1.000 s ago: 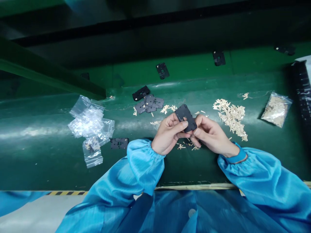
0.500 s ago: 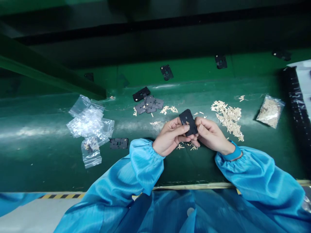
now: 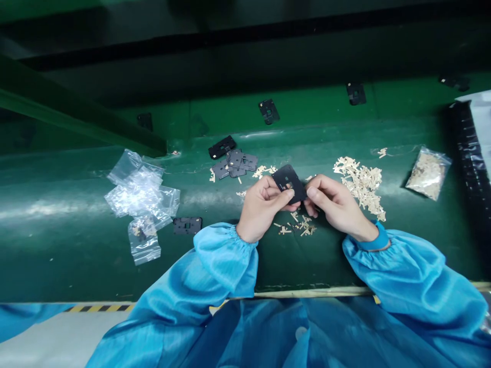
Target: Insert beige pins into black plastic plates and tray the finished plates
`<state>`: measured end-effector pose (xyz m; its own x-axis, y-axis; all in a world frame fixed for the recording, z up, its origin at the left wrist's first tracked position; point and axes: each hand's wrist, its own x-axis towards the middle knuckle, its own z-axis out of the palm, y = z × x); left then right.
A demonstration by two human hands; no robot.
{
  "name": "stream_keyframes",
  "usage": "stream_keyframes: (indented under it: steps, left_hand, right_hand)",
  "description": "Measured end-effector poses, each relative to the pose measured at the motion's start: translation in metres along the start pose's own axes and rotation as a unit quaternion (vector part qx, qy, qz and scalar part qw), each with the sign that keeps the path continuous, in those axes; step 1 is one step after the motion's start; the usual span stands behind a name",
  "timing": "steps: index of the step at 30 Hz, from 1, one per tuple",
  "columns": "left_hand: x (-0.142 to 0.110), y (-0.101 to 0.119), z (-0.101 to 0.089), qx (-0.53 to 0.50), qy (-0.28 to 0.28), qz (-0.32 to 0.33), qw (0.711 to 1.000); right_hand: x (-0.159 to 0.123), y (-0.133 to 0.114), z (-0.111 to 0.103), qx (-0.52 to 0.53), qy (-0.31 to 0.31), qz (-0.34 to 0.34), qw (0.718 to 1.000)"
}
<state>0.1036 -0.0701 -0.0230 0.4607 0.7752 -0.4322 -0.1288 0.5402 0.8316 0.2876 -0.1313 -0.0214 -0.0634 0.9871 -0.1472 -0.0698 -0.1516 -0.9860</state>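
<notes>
A thin black plastic plate [image 3: 286,179] with small cut-outs is tilted up over the bench, gripped between the thumb and fingers of my left hand [image 3: 264,207]. At its right corner, my right hand [image 3: 332,204] has thumb and forefinger pinched together. Whatever those fingertips hold, if anything, is too small or hidden to make out. Just below my hands lies a small scatter of cream and dark strip-like pieces [image 3: 305,225]. Beyond the held plate, several similar black plates [image 3: 238,162] overlap in a pile, beside a few more cream pieces [image 3: 263,171].
A larger heap of cream pieces [image 3: 362,184] lies to the right, and a clear bag of them [image 3: 428,174] farther right. Clear zip bags [image 3: 138,191] are piled left, near a single black plate [image 3: 187,225]. More plates [image 3: 268,111] rest along the back ledge. A green post [image 3: 76,110] slants at left.
Both hands have moved slightly apart. The black plate has shifted a little left and turned in my left hand. The pieces below my hands show more fully now.
</notes>
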Motion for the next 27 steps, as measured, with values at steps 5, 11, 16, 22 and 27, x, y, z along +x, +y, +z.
stream_keyframes:
  steps: [5, 11, 16, 22, 27]
  left_hand:
    - [0.000, -0.002, 0.001, -0.010, 0.015, 0.028, 0.999]
    - [0.000, -0.003, 0.004, -0.024, 0.043, 0.033, 0.998]
    - [-0.003, 0.001, 0.005, -0.026, 0.051, 0.040, 0.998]
    - [-0.007, 0.003, 0.008, -0.040, 0.054, 0.035, 0.997]
    - [-0.009, -0.001, 0.014, -0.077, 0.065, 0.031, 0.994]
  right_hand:
    - [-0.002, 0.007, 0.005, -0.101, 0.038, -0.017, 0.994]
    - [-0.002, 0.010, 0.011, -0.039, 0.061, -0.025, 0.997]
    - [0.000, 0.007, -0.001, 0.063, -0.032, 0.016, 0.997]
    - [0.000, 0.012, 0.003, 0.147, -0.039, 0.006, 0.988]
    - [0.000, 0.016, 0.015, 0.189, -0.010, -0.012, 0.982]
